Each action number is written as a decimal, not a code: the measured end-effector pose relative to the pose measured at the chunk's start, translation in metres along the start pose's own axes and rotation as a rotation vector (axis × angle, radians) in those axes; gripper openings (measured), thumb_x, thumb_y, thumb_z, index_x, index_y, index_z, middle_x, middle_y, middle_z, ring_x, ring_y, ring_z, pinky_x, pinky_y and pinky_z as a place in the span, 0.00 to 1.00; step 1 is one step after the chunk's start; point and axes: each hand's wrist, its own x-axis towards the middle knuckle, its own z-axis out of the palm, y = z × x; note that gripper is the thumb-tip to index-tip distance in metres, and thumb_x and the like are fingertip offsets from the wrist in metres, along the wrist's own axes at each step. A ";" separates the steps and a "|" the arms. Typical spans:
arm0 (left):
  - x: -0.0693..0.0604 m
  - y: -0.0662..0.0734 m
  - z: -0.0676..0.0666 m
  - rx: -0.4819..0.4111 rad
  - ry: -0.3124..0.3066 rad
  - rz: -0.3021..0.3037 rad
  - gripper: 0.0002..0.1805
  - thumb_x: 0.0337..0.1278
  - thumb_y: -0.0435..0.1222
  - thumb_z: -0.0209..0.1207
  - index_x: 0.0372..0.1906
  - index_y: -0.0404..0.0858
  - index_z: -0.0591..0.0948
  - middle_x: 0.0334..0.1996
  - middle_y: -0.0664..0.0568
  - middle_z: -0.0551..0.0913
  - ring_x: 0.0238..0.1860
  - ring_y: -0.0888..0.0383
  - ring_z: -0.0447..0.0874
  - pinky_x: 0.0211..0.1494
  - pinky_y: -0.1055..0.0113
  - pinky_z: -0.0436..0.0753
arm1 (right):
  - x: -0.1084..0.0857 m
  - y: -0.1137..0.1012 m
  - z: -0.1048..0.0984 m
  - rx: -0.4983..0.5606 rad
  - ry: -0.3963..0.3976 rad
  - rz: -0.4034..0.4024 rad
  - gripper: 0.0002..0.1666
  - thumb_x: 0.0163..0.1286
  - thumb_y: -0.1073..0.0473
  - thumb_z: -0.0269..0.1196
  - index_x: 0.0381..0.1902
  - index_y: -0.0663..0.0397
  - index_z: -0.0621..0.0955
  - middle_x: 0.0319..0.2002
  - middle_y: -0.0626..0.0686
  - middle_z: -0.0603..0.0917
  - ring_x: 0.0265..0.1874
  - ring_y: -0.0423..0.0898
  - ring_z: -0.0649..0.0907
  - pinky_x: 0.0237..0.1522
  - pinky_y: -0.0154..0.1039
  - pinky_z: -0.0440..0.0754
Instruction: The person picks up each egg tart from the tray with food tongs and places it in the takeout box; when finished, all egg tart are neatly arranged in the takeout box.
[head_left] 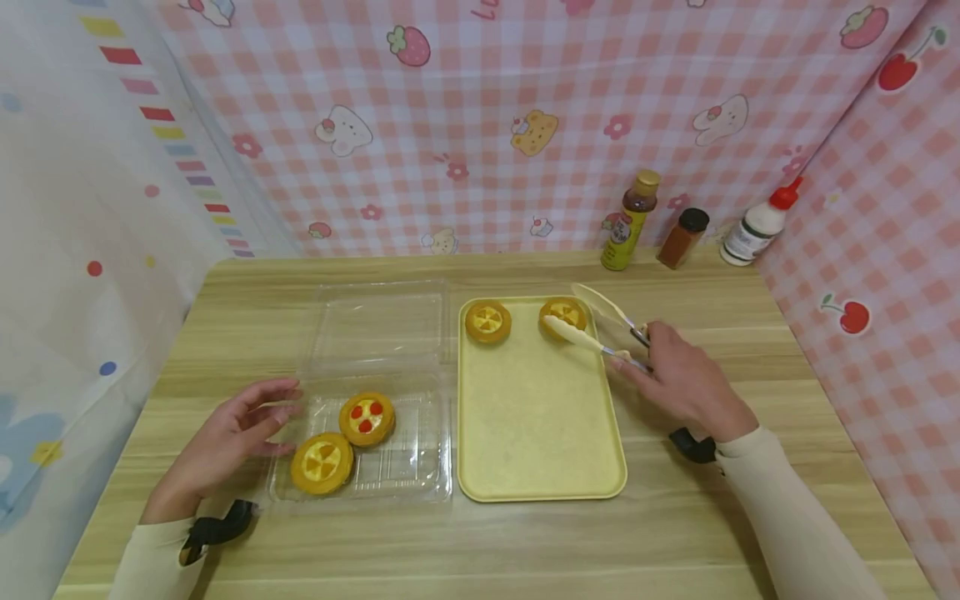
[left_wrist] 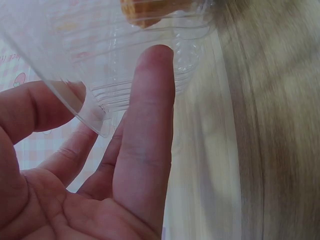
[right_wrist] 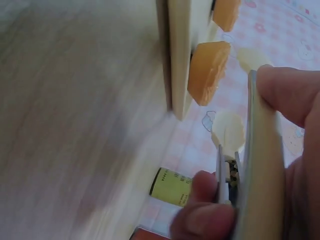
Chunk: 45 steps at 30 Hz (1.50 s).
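Note:
My right hand [head_left: 686, 379] grips a pair of tongs [head_left: 607, 350] with cream-coloured tips spread apart. One tip overlaps an egg tart [head_left: 564, 315] in the head view; the other is beyond the tray's back right corner. The right wrist view shows the tart [right_wrist: 207, 72] standing apart from both tips. Another tart [head_left: 488, 322] sits at the tray's back left. My left hand [head_left: 240, 429] is at the left edge of an opened clear plastic box [head_left: 408, 467], fingers loosely spread around its rim. Inside are a yellow-topped tart [head_left: 322, 463] and a red-dotted tart [head_left: 367, 419].
The pale yellow tray [head_left: 536, 417] lies right of the box, whose clear lid [head_left: 382, 321] is folded back. Along the back right stand a yellow-green bottle [head_left: 628, 225], a black-capped jar [head_left: 682, 239] and a red-capped white bottle [head_left: 759, 227]. Patterned cloth [head_left: 480, 125] surrounds the wooden table [head_left: 525, 550].

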 end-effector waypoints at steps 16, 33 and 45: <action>0.000 0.002 0.001 -0.007 0.006 -0.019 0.28 0.84 0.36 0.52 0.79 0.29 0.62 0.66 0.59 0.77 0.61 0.71 0.83 0.48 0.58 0.94 | 0.002 -0.001 0.002 -0.069 -0.020 -0.045 0.43 0.75 0.26 0.58 0.55 0.63 0.69 0.35 0.58 0.82 0.28 0.54 0.83 0.26 0.51 0.80; 0.001 0.001 0.000 -0.006 -0.007 0.002 0.28 0.84 0.34 0.51 0.78 0.28 0.61 0.66 0.58 0.77 0.61 0.70 0.84 0.48 0.57 0.94 | 0.002 0.001 0.002 -0.087 -0.005 -0.020 0.43 0.73 0.25 0.59 0.54 0.61 0.71 0.34 0.58 0.83 0.29 0.56 0.84 0.26 0.53 0.80; 0.001 0.001 0.000 -0.004 -0.009 0.003 0.28 0.84 0.34 0.51 0.78 0.28 0.61 0.66 0.58 0.77 0.61 0.70 0.83 0.48 0.58 0.94 | 0.003 -0.001 0.004 -0.105 0.007 -0.044 0.40 0.74 0.26 0.60 0.53 0.60 0.71 0.31 0.55 0.82 0.25 0.51 0.81 0.22 0.46 0.76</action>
